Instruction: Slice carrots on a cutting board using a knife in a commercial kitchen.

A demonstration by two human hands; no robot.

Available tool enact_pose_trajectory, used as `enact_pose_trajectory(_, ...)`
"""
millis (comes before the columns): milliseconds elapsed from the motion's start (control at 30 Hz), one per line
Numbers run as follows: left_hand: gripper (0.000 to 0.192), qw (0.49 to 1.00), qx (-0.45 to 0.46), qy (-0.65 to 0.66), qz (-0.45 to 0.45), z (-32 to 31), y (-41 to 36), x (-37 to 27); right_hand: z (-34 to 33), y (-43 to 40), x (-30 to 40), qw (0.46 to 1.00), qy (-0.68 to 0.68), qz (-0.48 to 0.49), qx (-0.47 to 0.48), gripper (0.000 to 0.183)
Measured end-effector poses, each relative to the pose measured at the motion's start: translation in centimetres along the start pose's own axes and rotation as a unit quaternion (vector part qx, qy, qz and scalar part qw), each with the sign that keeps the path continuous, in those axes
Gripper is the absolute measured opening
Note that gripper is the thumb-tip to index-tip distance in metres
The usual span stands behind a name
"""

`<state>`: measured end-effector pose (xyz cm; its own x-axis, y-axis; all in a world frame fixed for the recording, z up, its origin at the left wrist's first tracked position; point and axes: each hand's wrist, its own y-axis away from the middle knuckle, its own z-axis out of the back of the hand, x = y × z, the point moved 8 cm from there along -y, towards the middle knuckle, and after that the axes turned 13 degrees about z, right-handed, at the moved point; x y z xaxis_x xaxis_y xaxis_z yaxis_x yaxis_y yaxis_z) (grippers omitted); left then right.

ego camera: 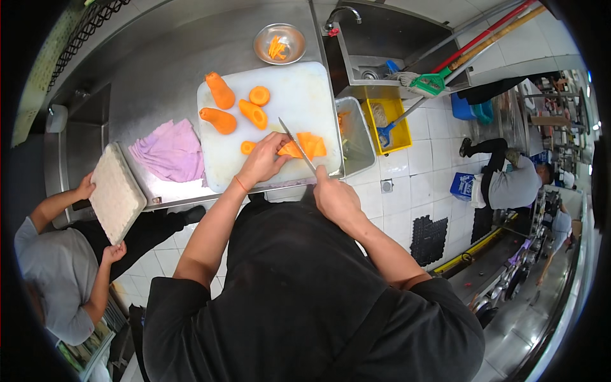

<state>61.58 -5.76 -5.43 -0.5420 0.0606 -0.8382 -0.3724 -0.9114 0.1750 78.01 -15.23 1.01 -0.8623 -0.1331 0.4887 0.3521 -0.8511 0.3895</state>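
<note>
My right hand (336, 196) grips a kitchen knife (289, 129), its blade slanting across thin orange carrot slices (313, 145) on a white cutting board (296, 102). The curled fingers of my left hand (265, 155) hold the slices' left end, close beside the blade. A short carrot piece (247, 147) lies partly behind that hand. Farther up the board are two peeled carrot chunks (220, 90) with tapered ends, a cut length (253, 114) and a round stub (259, 96). Carrot strips (276, 48) lie in a metal bowl (297, 42) beyond the board.
A pink cloth (169, 150) lies left of the board on the steel counter (157, 81). At left, a co-worker (71, 277) holds an off-white slab (117, 191). A grey scrap bin (365, 160), yellow bucket (403, 131) and sink (396, 33) are at right. Another person (515, 186) sits farther off.
</note>
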Motion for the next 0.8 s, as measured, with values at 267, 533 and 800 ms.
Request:
enact_pose_trajectory(267,0.04,1.0,0.012,0.01,0.013,0.2,-0.2,0.4,-0.7,-1.5,-0.5,1.0,-0.006,-0.008,0.029,0.026)
enact_pose_trajectory(533,0.042,0.998,0.037,0.012,0.058,-0.3,0.1,0.5,-3.6,-5.3,-3.6,1.0,-0.014,-0.01,-0.006,0.027)
enact_pose_trajectory(800,0.041,0.985,0.088,-0.106,-0.106,-0.6,-0.6,-2.0,-2.6,-4.1,-5.8,0.997,-0.041,-0.019,-0.065,0.033)
